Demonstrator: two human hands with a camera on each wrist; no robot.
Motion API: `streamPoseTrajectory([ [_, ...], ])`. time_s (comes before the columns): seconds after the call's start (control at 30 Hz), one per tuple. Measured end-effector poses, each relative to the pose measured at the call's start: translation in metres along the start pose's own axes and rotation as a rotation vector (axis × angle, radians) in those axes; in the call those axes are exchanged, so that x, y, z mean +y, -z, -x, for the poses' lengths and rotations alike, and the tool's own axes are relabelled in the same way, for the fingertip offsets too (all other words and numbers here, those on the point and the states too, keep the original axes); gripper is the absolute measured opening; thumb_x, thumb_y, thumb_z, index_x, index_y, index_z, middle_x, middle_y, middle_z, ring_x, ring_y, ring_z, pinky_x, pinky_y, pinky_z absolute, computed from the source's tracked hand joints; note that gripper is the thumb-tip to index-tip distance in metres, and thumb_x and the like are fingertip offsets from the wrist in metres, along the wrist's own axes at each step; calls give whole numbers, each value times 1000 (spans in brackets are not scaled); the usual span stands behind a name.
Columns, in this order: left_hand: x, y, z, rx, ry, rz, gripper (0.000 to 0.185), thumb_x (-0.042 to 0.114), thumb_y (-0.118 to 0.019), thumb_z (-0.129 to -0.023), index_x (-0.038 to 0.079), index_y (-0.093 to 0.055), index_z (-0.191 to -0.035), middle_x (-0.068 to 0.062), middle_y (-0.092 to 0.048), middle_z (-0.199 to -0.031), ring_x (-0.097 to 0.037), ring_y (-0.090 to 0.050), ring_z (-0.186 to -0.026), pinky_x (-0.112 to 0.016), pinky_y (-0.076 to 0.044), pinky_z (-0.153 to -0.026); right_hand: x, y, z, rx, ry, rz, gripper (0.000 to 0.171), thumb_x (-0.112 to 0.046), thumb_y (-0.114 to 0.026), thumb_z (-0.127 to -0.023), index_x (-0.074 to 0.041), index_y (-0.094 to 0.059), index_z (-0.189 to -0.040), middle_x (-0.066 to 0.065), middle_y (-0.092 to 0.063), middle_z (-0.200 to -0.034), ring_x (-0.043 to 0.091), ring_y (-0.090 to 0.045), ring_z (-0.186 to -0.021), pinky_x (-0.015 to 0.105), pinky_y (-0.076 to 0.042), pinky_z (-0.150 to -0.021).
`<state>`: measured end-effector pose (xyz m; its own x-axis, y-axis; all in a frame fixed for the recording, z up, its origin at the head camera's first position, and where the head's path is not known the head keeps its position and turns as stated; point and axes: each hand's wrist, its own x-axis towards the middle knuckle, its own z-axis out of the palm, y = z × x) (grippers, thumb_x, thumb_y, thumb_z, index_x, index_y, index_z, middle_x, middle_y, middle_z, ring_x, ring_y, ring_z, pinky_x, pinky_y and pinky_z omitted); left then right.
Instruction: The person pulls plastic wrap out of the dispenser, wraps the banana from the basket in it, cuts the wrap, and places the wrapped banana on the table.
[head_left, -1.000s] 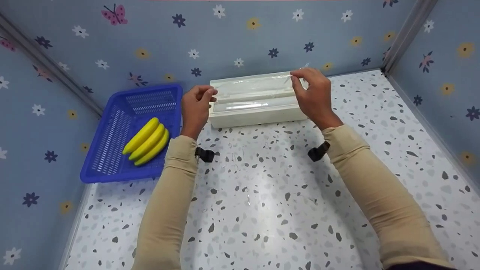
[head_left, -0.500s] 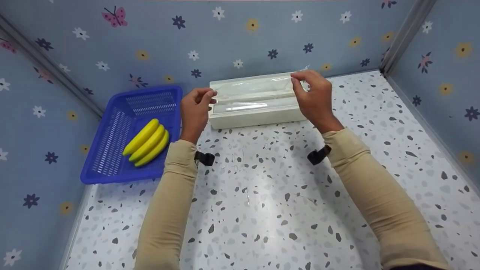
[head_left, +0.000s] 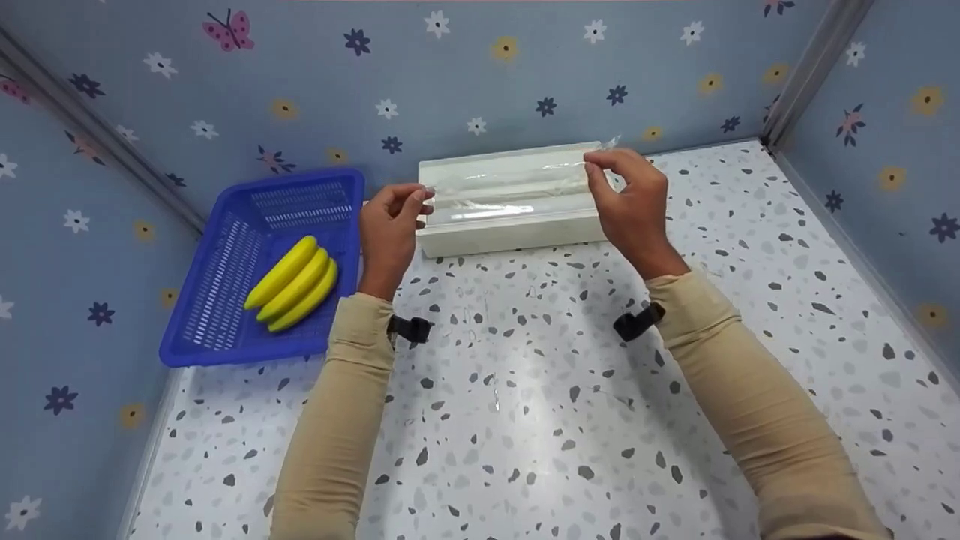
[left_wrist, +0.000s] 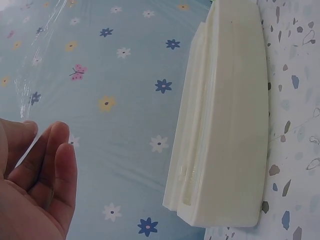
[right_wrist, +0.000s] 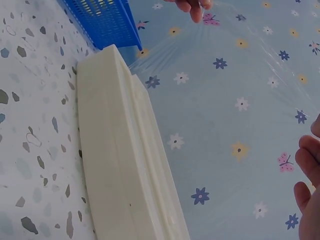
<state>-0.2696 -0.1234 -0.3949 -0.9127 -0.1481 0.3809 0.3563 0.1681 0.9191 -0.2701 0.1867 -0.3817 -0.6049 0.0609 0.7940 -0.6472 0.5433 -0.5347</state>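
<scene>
Leftmost, a blue basket (head_left: 262, 262) is sitting on the bench (head_left: 525, 390), holding a bunch of bananas (head_left: 294, 283). Just right of it, the left hand (head_left: 388, 229) is pinching the left corner of a clear film sheet (head_left: 510, 180), thumb against fingertips. The film is running out of the cream dispenser box (head_left: 510, 217) lying by the back wall, its long axis left to right, directly beyond both hands. The right hand (head_left: 630, 199) is pinching the sheet's right corner. Both grips are closing on the film's free edge, each hand equally near, sheet stretching taut between them above the box.
</scene>
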Motion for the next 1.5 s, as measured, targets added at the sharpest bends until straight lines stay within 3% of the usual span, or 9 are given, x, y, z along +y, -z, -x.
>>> streamPoseTrajectory([
  [0.27,0,1,9,22,-32,40,18,12,-64,-99,-2,-70,-108,-10,-74,-102,-23,-69,-85,-31,-56,-71,-8,3,4,2,-27,-19,16,-11,-67,-96,-3,-77,-106,6,-74,-103,17,-68,-98,32,-50,-91],
  [0.57,-1,1,16,29,-42,59,19,7,-63,-99,-8,-69,-110,-19,-73,-105,-35,-69,-89,-34,-56,-70,-14,5,10,20,-131,-96,13,-9,-70,-94,-6,-78,-104,0,-74,-101,13,-67,-98,30,-50,-92],
  [0.77,20,-1,30,29,-25,103,17,2,-61,-99,-11,-67,-108,-22,-72,-105,-35,-68,-88,-33,-56,-71,-21,6,17,44,-116,-101,13,-3,-69,-94,-1,-76,-103,7,-74,-102,16,-67,-100,32,-50,-94],
  [0.9,27,-1,38,26,-24,130,16,1,-60,-99,-11,-67,-107,-22,-71,-103,-32,-68,-86,-32,-56,-70,-39,9,20,51,-169,-132,14,2,-66,-94,5,-74,-104,13,-73,-102,18,-67,-101,31,-50,-94],
  [1.0,22,0,39,19,-31,136,18,1,-60,-99,-13,-66,-108,-24,-71,-104,-35,-67,-87,-33,-56,-70,-53,12,21,52,-257,-179,15,2,-65,-94,6,-73,-106,13,-73,-104,17,-66,-103,29,-49,-95],
  [1.1,12,1,39,13,-29,135,20,3,-59,-100,-14,-65,-110,-24,-70,-106,-37,-67,-89,-35,-56,-71,-61,14,24,52,-290,-207,16,1,-65,-95,7,-72,-107,13,-72,-105,16,-66,-103,29,-49,-96],
  [1.37,-3,4,45,20,-8,175,19,11,-64,-99,-6,-69,-109,-16,-72,-105,-29,-68,-87,-36,-57,-71,-66,18,31,56,-188,-241,14,7,-63,-93,11,-71,-103,19,-72,-100,21,-67,-100,31,-50,-92],
  [1.5,-4,4,49,21,-18,224,18,12,-65,-99,-4,-70,-106,-16,-73,-103,-29,-68,-85,-36,-57,-70,-62,19,36,53,-204,-236,14,6,-64,-93,10,-72,-103,16,-72,-101,21,-67,-100,31,-50,-92],
])
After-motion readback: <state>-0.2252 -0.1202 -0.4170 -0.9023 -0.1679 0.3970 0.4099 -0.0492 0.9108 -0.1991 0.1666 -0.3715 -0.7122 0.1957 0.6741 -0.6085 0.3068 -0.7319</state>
